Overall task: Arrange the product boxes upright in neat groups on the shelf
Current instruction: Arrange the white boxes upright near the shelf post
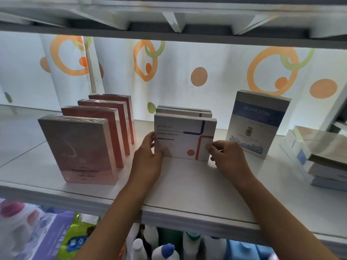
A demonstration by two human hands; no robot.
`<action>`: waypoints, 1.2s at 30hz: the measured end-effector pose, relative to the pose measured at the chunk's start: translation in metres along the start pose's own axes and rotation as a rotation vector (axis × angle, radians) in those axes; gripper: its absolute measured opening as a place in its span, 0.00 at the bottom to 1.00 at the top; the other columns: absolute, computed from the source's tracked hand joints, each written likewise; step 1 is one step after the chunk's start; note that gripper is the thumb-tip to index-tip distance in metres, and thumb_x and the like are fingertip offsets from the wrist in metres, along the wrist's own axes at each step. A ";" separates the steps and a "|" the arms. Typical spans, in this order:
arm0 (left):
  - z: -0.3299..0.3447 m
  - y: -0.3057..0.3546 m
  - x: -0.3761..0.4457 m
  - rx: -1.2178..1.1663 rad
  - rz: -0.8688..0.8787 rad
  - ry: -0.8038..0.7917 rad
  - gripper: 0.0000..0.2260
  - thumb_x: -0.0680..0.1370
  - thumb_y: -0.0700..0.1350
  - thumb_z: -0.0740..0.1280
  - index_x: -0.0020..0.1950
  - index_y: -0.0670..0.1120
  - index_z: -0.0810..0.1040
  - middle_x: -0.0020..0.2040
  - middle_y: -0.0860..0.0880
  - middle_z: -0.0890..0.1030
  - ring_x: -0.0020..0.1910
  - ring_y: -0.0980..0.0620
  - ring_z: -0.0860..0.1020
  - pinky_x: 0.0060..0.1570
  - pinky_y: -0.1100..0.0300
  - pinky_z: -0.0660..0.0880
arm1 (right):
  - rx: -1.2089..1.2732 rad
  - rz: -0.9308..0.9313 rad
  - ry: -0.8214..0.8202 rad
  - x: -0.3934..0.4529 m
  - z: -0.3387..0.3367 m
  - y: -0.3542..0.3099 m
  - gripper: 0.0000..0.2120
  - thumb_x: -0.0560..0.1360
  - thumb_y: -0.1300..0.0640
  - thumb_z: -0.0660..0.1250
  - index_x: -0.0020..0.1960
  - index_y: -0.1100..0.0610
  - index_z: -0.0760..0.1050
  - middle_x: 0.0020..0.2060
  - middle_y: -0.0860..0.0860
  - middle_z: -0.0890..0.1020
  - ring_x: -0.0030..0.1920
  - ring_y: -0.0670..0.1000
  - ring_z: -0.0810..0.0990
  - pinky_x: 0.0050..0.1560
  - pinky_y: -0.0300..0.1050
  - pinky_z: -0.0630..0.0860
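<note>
A white box with blue and red lines (183,137) stands upright mid-shelf, at the front of a row with two more white boxes (185,110) behind it. My left hand (150,154) grips its left edge, and my right hand (225,154) pinches its lower right corner. To the left, several pink shrink-wrapped boxes (80,147) stand upright in a row. To the right, a tall white and blue box (257,122) stands alone on the white shelf (187,184).
A stack of flat-lying boxes (323,156) sits at the right end of the shelf. A curtain with orange circles (199,76) hangs behind. Another shelf board (169,19) runs overhead. Bottles (165,250) and packets (78,239) fill the shelf below.
</note>
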State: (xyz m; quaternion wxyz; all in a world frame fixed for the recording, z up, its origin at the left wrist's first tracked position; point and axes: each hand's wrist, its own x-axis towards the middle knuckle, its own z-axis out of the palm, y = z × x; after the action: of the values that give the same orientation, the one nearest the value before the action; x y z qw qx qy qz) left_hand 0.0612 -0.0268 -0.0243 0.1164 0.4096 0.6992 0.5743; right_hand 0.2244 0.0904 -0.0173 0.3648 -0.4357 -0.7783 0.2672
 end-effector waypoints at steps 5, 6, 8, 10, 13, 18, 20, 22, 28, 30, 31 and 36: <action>0.002 0.000 -0.002 0.048 0.011 -0.095 0.22 0.81 0.46 0.62 0.74 0.54 0.60 0.72 0.55 0.69 0.69 0.53 0.68 0.62 0.59 0.67 | -0.009 -0.011 0.009 0.001 0.004 0.002 0.14 0.80 0.52 0.63 0.58 0.58 0.82 0.49 0.53 0.85 0.46 0.52 0.83 0.37 0.31 0.68; 0.003 0.000 -0.002 0.055 0.003 -0.103 0.22 0.81 0.46 0.62 0.73 0.54 0.60 0.72 0.54 0.69 0.69 0.52 0.68 0.61 0.59 0.66 | -0.001 -0.011 0.006 0.001 0.005 0.002 0.14 0.80 0.52 0.63 0.59 0.58 0.81 0.50 0.53 0.85 0.46 0.52 0.83 0.38 0.31 0.69; 0.004 0.000 -0.003 0.061 -0.021 -0.108 0.23 0.81 0.47 0.63 0.73 0.54 0.59 0.72 0.54 0.68 0.69 0.51 0.69 0.59 0.60 0.66 | 0.001 -0.012 -0.002 0.000 0.005 0.003 0.15 0.80 0.52 0.63 0.60 0.58 0.81 0.51 0.53 0.85 0.46 0.52 0.83 0.39 0.33 0.71; 0.005 0.000 -0.004 0.058 -0.038 -0.116 0.23 0.81 0.47 0.63 0.73 0.54 0.59 0.72 0.53 0.68 0.69 0.50 0.69 0.59 0.60 0.67 | -0.008 -0.011 -0.010 -0.002 0.005 0.003 0.15 0.80 0.51 0.63 0.60 0.58 0.81 0.50 0.53 0.85 0.45 0.51 0.82 0.41 0.37 0.72; 0.004 0.000 -0.005 0.068 -0.074 -0.123 0.24 0.81 0.47 0.63 0.75 0.53 0.58 0.73 0.52 0.67 0.70 0.48 0.69 0.65 0.53 0.68 | -0.012 0.006 -0.026 -0.004 0.005 0.004 0.15 0.80 0.51 0.63 0.58 0.59 0.81 0.49 0.53 0.85 0.45 0.51 0.82 0.45 0.40 0.72; 0.004 -0.004 -0.006 0.139 -0.110 -0.129 0.26 0.82 0.46 0.59 0.78 0.52 0.52 0.77 0.50 0.61 0.72 0.46 0.66 0.70 0.47 0.65 | -0.038 0.012 -0.062 -0.005 0.005 0.005 0.13 0.80 0.51 0.64 0.56 0.58 0.82 0.46 0.52 0.85 0.42 0.48 0.80 0.42 0.37 0.71; 0.004 -0.004 -0.008 0.158 -0.119 -0.139 0.26 0.83 0.46 0.58 0.78 0.52 0.50 0.77 0.51 0.59 0.73 0.47 0.65 0.71 0.48 0.64 | -0.047 0.022 -0.070 -0.006 0.004 0.006 0.12 0.79 0.51 0.65 0.53 0.57 0.83 0.43 0.51 0.85 0.41 0.48 0.80 0.40 0.37 0.71; 0.005 -0.003 -0.010 0.172 -0.134 -0.124 0.27 0.83 0.45 0.57 0.79 0.51 0.49 0.78 0.50 0.58 0.73 0.46 0.64 0.71 0.50 0.63 | -0.061 0.027 -0.076 -0.007 0.003 0.005 0.11 0.79 0.52 0.65 0.49 0.58 0.83 0.40 0.53 0.84 0.41 0.52 0.81 0.40 0.39 0.71; 0.002 0.007 -0.046 0.215 -0.183 -0.099 0.30 0.81 0.43 0.59 0.78 0.51 0.47 0.76 0.51 0.62 0.71 0.48 0.66 0.67 0.54 0.65 | -0.157 0.073 -0.120 -0.021 -0.005 0.004 0.23 0.76 0.56 0.69 0.69 0.61 0.72 0.61 0.58 0.79 0.58 0.55 0.79 0.59 0.44 0.73; 0.003 0.009 -0.065 0.280 -0.111 -0.140 0.28 0.81 0.45 0.59 0.78 0.52 0.49 0.74 0.52 0.64 0.69 0.52 0.67 0.66 0.57 0.65 | -0.235 0.043 -0.171 -0.029 -0.007 0.006 0.27 0.77 0.55 0.69 0.73 0.57 0.67 0.70 0.55 0.72 0.66 0.54 0.74 0.66 0.45 0.69; 0.005 0.009 -0.071 0.306 -0.069 -0.158 0.27 0.81 0.46 0.59 0.77 0.53 0.51 0.74 0.52 0.64 0.69 0.53 0.66 0.68 0.57 0.64 | -0.303 0.016 -0.194 -0.035 -0.010 0.007 0.27 0.78 0.53 0.67 0.74 0.55 0.65 0.73 0.53 0.68 0.70 0.54 0.69 0.69 0.47 0.66; 0.034 0.022 -0.081 0.363 0.024 -0.294 0.25 0.81 0.48 0.59 0.76 0.54 0.55 0.74 0.55 0.63 0.72 0.55 0.63 0.73 0.55 0.61 | -0.563 -0.059 -0.314 -0.068 -0.042 0.022 0.26 0.81 0.42 0.55 0.76 0.50 0.60 0.77 0.50 0.59 0.77 0.50 0.56 0.75 0.46 0.53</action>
State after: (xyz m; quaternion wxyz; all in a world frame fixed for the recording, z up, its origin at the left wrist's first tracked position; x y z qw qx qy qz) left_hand 0.1446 -0.0598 -0.0402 0.1348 0.5112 0.7616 0.3747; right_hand 0.2928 0.0458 -0.0314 0.1130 -0.4500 -0.8808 0.0944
